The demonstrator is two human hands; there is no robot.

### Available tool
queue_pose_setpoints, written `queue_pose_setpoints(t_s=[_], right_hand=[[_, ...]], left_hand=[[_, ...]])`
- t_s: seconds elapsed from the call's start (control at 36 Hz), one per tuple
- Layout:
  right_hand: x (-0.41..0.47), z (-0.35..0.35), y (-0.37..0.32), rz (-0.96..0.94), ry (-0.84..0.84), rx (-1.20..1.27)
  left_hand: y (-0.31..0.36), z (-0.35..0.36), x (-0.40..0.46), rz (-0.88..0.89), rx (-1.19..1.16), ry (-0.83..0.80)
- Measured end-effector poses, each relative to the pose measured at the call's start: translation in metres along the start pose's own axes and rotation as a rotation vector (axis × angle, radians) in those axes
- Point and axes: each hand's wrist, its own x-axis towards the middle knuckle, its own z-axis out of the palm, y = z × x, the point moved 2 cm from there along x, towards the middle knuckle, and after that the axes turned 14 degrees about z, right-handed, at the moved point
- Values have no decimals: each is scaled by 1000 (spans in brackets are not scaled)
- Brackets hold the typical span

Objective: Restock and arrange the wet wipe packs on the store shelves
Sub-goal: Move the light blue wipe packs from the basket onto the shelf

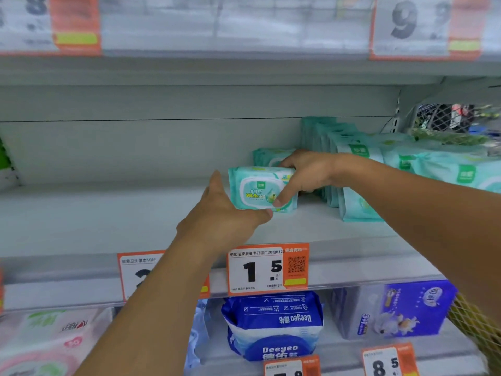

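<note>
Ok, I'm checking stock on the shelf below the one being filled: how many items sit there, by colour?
Pink-and-white pack: 1
Dark blue pack: 1
Purple box: 1
Pale blue pack, partly hidden: 1
Total: 4

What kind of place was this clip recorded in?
Most likely a retail store aisle: orange price tags clipped to the shelf edge, and both hands setting a green wet wipe pack beside matching packs.

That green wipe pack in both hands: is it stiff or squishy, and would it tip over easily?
The wet wipe pack is probably soft: film wrapper, though its lid looks rigid. Standing on its narrow edge, it might topple. The glossy film may be slippery, hence left hand and right hand both holding.
</note>
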Motion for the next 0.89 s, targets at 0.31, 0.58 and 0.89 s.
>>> queue_pose_setpoints(t_s=[0.31,0.58,0.89], right_hand=[[13,-10,9,-1,90,291],[4,2,-38,-294,192,-220],[15,-10,-6,-107,329,-621]], left_hand=[[11,3,-8,79,76,-52],[1,6,-7,90,112,-14],[4,5,-10,36,253,-74]])
